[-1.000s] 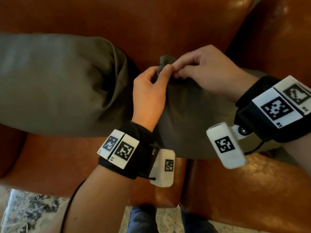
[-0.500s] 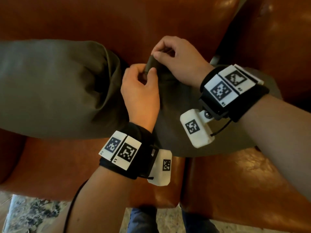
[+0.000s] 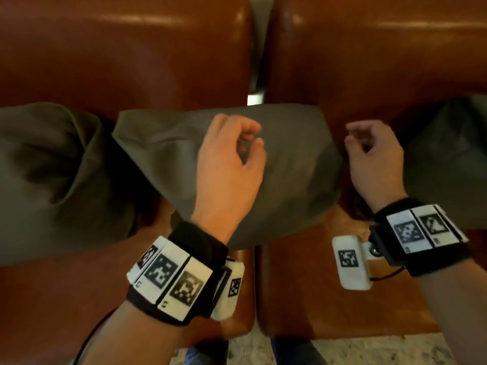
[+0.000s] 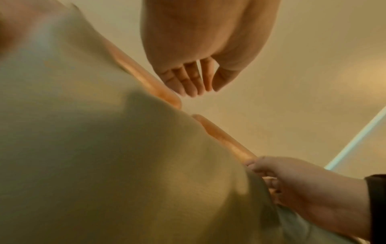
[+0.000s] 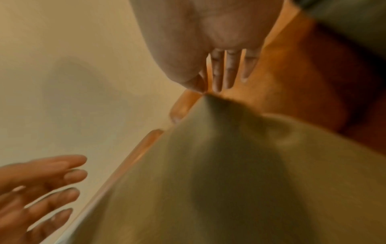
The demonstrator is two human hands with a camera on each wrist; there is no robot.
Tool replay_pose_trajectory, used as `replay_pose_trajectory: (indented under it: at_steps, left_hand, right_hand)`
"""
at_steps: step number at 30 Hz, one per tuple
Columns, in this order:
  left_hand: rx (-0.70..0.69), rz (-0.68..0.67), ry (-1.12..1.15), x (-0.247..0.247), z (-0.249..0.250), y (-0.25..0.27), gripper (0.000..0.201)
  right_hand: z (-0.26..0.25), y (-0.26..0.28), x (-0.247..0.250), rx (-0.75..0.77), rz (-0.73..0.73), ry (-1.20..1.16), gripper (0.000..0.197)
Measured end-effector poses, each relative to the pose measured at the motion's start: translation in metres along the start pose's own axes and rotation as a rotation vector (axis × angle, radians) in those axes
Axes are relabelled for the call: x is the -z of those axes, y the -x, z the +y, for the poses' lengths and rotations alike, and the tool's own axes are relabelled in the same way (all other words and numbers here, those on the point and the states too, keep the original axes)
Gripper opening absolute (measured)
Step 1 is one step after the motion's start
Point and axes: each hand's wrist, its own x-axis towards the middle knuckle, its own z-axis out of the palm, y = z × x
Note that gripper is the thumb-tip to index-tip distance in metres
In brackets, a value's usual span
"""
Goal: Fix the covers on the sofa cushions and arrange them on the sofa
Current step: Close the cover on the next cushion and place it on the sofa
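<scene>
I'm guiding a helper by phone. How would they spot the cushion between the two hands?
Find the brown leather sofa and the gap between its two backrests. The middle cushion leans just below that gap, olive-green, straddling the seat seam. Unlike the crumpled left cushion and the right cushion, it looks smooth, with a hand each side.

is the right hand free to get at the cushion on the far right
Probably yes. The right hand holds nothing, its fingers loosely curled, and hangs just left of the right cushion. Only bare sofa shows between them, so nothing seems to block a short sideways reach.
</scene>
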Motion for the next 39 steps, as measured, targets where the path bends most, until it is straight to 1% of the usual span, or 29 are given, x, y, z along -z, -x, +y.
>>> replay_pose_trajectory:
  at_steps: [2, 4, 7, 10, 13, 15, 18, 20, 22, 26, 30, 31, 33, 35, 36, 37, 39]
  left_hand:
    - [-0.023, -0.183, -0.062, -0.028, 0.013, -0.007, 0.007]
    - [-0.052, -0.325, -0.173, -0.050, 0.024, -0.016, 0.007]
    - [-0.129, -0.430, -0.374, -0.075, 0.040, -0.032, 0.013]
    - [-0.186, -0.579, -0.547, -0.096, 0.057, -0.044, 0.021]
    - [-0.254, -0.805, -0.824, -0.113, 0.071, -0.044, 0.032]
    - [-0.271, -0.867, -0.985, -0.118, 0.073, -0.041, 0.035]
    - [-0.226, -0.863, -1.036, -0.117, 0.069, -0.039, 0.034]
    - [-0.195, -0.868, -1.033, -0.116, 0.066, -0.038, 0.036]
    - [-0.176, -0.859, -1.031, -0.118, 0.064, -0.037, 0.037]
    - [-0.156, -0.824, -1.047, -0.125, 0.059, -0.039, 0.039]
    - [-0.153, -0.787, -1.032, -0.126, 0.058, -0.038, 0.037]
    - [-0.154, -0.780, -1.026, -0.125, 0.058, -0.037, 0.037]
    - [-0.149, -0.751, -0.984, -0.121, 0.057, -0.037, 0.039]
    - [-0.122, -0.711, -0.909, -0.118, 0.057, -0.036, 0.045]
    - [-0.110, -0.699, -0.889, -0.116, 0.056, -0.036, 0.048]
    - [-0.105, -0.697, -0.886, -0.115, 0.055, -0.035, 0.050]
    - [-0.117, -0.698, -0.895, -0.113, 0.054, -0.033, 0.049]
  right_hand:
    - [0.030, -0.004, 0.004, -0.063, -0.082, 0.006, 0.024]
    - [0.050, -0.006, 0.004, -0.052, -0.167, -0.035, 0.023]
    - [0.067, -0.005, -0.001, 0.000, -0.275, -0.082, 0.022]
    - [0.075, 0.003, -0.010, 0.026, -0.282, -0.153, 0.023]
    - [0.073, 0.007, -0.012, 0.024, -0.305, -0.174, 0.024]
    - [0.069, 0.006, -0.009, 0.047, -0.331, -0.178, 0.028]
    - [0.061, -0.002, -0.002, 0.164, -0.398, -0.070, 0.036]
    - [0.057, -0.006, 0.000, 0.213, -0.438, 0.038, 0.035]
    - [0.057, -0.009, 0.001, 0.230, -0.436, 0.077, 0.029]
    - [0.061, -0.010, -0.004, 0.238, -0.443, 0.054, 0.019]
    - [0.063, -0.012, -0.008, 0.255, -0.445, 0.098, 0.017]
    - [0.063, -0.012, -0.009, 0.257, -0.447, 0.085, 0.018]
    - [0.064, -0.010, -0.008, 0.283, -0.459, -0.022, 0.025]
    - [0.063, -0.010, -0.007, 0.335, -0.536, -0.107, 0.041]
    - [0.062, -0.011, -0.007, 0.358, -0.581, -0.099, 0.046]
    - [0.062, -0.013, -0.007, 0.372, -0.608, -0.065, 0.045]
    - [0.061, -0.016, -0.007, 0.399, -0.604, 0.044, 0.040]
